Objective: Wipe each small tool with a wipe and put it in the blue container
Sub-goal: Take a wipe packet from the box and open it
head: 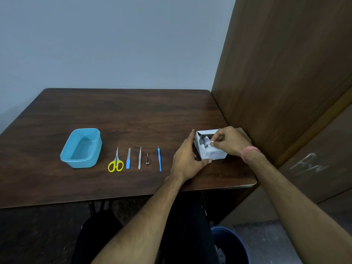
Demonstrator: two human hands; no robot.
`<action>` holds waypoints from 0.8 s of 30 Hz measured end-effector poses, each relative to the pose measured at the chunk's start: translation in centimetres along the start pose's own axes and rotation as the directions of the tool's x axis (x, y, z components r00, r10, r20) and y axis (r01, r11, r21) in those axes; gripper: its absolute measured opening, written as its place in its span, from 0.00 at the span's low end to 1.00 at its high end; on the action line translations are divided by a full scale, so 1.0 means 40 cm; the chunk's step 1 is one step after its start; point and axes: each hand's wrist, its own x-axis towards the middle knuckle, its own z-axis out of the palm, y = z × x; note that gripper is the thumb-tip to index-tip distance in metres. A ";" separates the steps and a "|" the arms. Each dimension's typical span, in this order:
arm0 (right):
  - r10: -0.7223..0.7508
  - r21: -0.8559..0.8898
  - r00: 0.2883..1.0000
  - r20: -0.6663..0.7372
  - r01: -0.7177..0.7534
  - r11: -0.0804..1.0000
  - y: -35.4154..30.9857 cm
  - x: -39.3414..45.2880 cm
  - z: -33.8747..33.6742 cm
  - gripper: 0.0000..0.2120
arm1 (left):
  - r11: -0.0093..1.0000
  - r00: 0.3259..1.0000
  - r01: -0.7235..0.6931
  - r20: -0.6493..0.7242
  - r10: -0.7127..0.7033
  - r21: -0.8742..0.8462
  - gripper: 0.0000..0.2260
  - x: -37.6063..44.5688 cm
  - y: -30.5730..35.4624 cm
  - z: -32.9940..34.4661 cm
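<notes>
On the dark wooden table (pixel 133 115), five small tools (pixel 139 158) lie parallel, tips pointing away, beside the blue container (pixel 81 148). The left hand (pixel 187 159) grips the wipe box (pixel 217 154); right hand (pixel 231 142) fingers pinch a wipe (pixel 210 142).

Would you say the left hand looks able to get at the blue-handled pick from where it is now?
Probably yes: the blue-handled pick lies just left of the left hand with bare table between, though that hand is holding the wipe box and would have to let go first.

One head-worn view looks forward and down onto the bench (pixel 122 115). It sits close above the near edge. The wall rises beyond the bench.
</notes>
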 end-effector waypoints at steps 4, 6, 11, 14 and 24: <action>0.005 -0.003 1.000 0.021 -0.005 1.000 -0.009 0.004 0.005 0.04 | 1.000 1.000 -0.003 0.001 0.003 0.002 0.58 -0.004 0.003 -0.002; 0.007 0.024 0.999 0.031 -0.008 1.000 -0.004 0.006 0.007 0.05 | 1.000 1.000 -0.006 -0.003 0.006 0.007 0.58 -0.004 0.002 -0.001; 0.021 0.136 1.000 0.024 -0.024 0.990 0.015 0.011 0.015 0.10 | 1.000 1.000 -0.002 -0.001 0.002 0.030 0.58 -0.002 0.003 -0.001; 0.003 0.216 0.999 0.040 -0.012 0.976 0.023 0.022 0.016 0.10 | 1.000 1.000 0.001 -0.001 -0.001 0.030 0.58 -0.002 0.005 -0.001; 0.041 0.381 0.998 -0.051 -0.019 0.924 0.036 0.014 0.023 0.11 | 0.999 1.000 -0.007 -0.005 0.008 0.036 0.58 -0.002 0.005 -0.003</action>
